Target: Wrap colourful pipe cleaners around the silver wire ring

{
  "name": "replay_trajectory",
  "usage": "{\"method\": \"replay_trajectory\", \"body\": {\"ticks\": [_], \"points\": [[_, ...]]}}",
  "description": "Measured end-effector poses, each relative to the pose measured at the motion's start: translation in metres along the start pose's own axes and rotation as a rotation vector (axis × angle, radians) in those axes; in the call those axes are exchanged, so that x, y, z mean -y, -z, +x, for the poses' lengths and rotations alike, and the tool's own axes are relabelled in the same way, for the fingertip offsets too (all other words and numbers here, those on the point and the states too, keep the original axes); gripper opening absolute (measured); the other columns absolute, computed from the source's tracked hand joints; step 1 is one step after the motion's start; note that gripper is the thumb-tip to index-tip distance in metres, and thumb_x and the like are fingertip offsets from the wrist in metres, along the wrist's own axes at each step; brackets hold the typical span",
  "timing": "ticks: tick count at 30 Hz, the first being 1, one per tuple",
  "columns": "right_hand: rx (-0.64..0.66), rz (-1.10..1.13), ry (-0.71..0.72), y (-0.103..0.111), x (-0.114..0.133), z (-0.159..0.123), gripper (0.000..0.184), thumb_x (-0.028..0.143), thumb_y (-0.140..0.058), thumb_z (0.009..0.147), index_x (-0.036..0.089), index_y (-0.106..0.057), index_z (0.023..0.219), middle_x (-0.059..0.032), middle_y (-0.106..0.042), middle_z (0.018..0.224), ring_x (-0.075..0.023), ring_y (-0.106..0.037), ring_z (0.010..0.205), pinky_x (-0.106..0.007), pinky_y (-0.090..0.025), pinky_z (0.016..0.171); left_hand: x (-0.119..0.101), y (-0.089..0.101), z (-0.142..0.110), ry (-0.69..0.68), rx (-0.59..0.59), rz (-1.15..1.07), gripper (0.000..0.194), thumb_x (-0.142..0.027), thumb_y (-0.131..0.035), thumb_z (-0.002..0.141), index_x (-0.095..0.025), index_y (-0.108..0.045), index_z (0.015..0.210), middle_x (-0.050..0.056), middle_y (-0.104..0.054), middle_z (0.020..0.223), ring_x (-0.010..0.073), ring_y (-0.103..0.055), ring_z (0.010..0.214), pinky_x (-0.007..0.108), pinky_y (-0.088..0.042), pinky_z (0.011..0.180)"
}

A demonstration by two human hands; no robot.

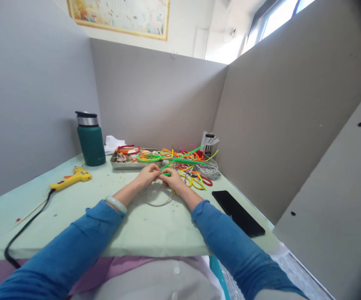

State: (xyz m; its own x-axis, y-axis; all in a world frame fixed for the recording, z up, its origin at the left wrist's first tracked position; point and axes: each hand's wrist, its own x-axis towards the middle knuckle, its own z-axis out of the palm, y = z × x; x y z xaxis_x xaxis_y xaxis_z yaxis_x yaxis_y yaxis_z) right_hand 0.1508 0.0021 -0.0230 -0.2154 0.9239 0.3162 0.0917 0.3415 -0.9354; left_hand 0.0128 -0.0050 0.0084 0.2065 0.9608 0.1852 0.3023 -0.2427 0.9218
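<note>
Above the middle of the table, my left hand (149, 174) and my right hand (173, 180) meet, fingertips pinched close together. Both grip a bright green pipe cleaner (182, 158), whose long free end slants up to the right. A short bit of green shows between the fingers, perhaps a wound part. Below the hands hangs or lies a thin whitish wire ring (160, 204), partly hidden by my right hand; whether it joins the green piece I cannot tell. Yellow looped pipe cleaners (197, 183) lie just right of my right hand.
A metal tray (127, 165) of small parts stands at the back, beside piled coloured pipe cleaners and a coil of grey wire (210, 170). A green bottle (90, 141) and yellow glue gun (74, 178) are left, a black phone (238, 213) right. Grey partitions (155, 91) enclose the table.
</note>
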Motion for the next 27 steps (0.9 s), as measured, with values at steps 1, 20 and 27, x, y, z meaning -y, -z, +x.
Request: {"method": "replay_trajectory", "body": {"ticks": [1,20,27], "points": [[0.002,0.01,0.003,-0.0003,-0.0009,0.0005,0.026,0.037,-0.064,0.062,0.017,-0.053,0.075,0.0065,-0.046,0.045,-0.0069,-0.04,0.04,-0.018,-0.029,0.04,0.0002,0.0001,0.0003,0.0,-0.007,0.009,0.007,-0.022,-0.049,0.07,-0.019,-0.045,0.074,-0.007,-0.044,0.043,0.0049,-0.031,0.032,0.016,-0.021,0.033],[-0.069,-0.116,0.056,-0.0053,-0.0018,0.0012,0.015,0.029,-0.059,0.063,0.018,-0.053,0.071,0.0059,-0.048,0.047,-0.0077,-0.042,0.043,-0.019,-0.034,0.044,0.0,0.0023,-0.0011,-0.061,-0.074,0.137,0.01,-0.023,-0.047,0.065,-0.016,-0.052,0.068,-0.005,-0.05,0.042,0.007,-0.038,0.036,0.017,-0.029,0.038],[-0.096,-0.138,0.045,-0.0053,-0.0018,0.0019,0.017,0.032,-0.06,0.063,0.018,-0.054,0.071,0.006,-0.047,0.047,-0.0082,-0.042,0.043,-0.02,-0.032,0.044,0.0041,0.0022,0.0024,-0.036,-0.053,0.083,0.007,-0.023,-0.047,0.065,-0.017,-0.049,0.069,-0.005,-0.049,0.041,0.0066,-0.035,0.032,0.018,-0.027,0.035]]}}
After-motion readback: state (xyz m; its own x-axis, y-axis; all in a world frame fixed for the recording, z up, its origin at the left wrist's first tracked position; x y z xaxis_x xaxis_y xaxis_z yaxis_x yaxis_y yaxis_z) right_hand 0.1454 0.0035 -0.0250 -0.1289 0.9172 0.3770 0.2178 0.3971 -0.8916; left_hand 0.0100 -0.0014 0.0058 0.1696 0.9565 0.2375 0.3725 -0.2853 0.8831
